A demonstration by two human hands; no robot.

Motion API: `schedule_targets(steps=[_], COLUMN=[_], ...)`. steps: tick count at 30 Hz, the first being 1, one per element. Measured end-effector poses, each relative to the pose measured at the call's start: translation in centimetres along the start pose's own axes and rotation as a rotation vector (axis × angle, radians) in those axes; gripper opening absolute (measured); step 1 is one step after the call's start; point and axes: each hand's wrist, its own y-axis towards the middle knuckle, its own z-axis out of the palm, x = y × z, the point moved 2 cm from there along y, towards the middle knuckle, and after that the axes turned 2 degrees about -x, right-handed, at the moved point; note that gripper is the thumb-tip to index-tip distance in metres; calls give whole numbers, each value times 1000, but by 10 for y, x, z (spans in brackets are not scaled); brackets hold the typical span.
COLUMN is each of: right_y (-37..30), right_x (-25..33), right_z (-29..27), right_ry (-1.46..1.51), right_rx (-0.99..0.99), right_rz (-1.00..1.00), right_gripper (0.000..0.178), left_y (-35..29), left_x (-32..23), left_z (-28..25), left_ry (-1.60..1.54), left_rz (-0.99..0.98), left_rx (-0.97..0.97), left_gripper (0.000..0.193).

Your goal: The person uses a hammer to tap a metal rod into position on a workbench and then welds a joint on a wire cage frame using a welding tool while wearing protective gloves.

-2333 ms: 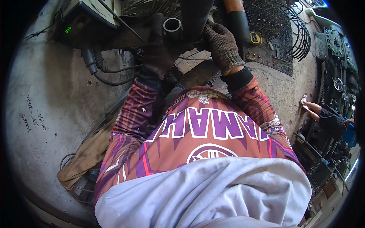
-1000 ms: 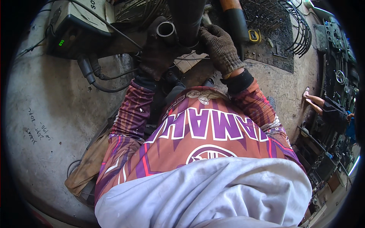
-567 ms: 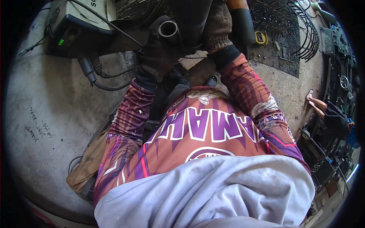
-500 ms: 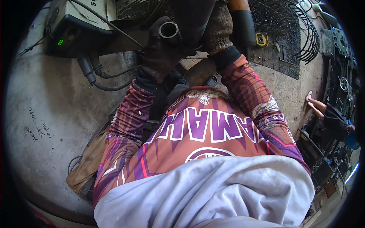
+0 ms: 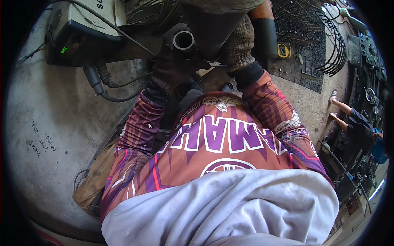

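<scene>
My left hand (image 5: 169, 61), in a dark glove, is closed around a short metal tube (image 5: 184, 48) with its open end facing up. To its right, my right hand (image 5: 241, 47) wears a grey-brown knitted glove. Its fingers are hidden behind a broad, dark, rounded thing (image 5: 209, 28) at the top centre, whose kind I cannot make out. That dark thing also covers part of the space between my hands.
A boxy machine (image 5: 88, 35) with a green lit display and thick cables (image 5: 93, 80) stands at left. At right are an orange and black cylinder (image 5: 264, 35), a yellow tape measure (image 5: 283, 51) and curved rods (image 5: 338, 45). Another person (image 5: 357, 119) is by machinery farther right.
The dark rounded thing reaches lower into view, now showing a pale edge at the top. My right hand has shifted slightly. The other person's legs are farther apart.
</scene>
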Motion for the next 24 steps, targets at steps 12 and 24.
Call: schedule_targets(steps=[12,24], right_y=[-24,-52], right_x=[30,34], right_z=[-12,-37], right_ry=[-48,372], right_rx=[-53,298], right_rz=[270,783], right_gripper=[34,33], left_y=[2,8], left_x=[-5,7], left_z=[-7,9], left_ry=[-23,-874], left_rz=[11,-90], left_rx=[-109,-166], left_gripper=[59,75])
